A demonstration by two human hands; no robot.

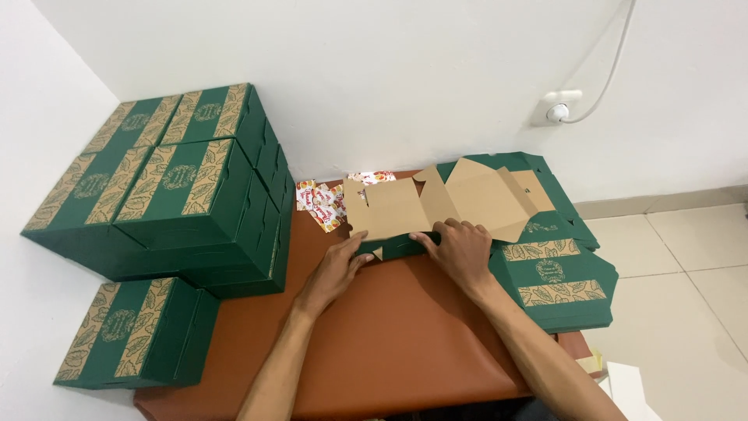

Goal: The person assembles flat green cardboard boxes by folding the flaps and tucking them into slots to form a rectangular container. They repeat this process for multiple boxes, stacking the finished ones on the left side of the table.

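Folded green boxes [167, 187] stacked at 9 o'clock; a pile of flat blanks [557, 284] waits at 3 o'clock (more left than done, I'd judge). Unfolded carton [436, 204] at centre of brown table [374, 343]. Left hand [336, 269] and right hand [460, 248], fingers spread flat, press its near flap.

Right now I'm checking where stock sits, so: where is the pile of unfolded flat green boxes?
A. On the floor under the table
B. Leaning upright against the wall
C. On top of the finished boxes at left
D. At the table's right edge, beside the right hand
D: the flat boxes lie stacked at the table edge, just right of the right hand.
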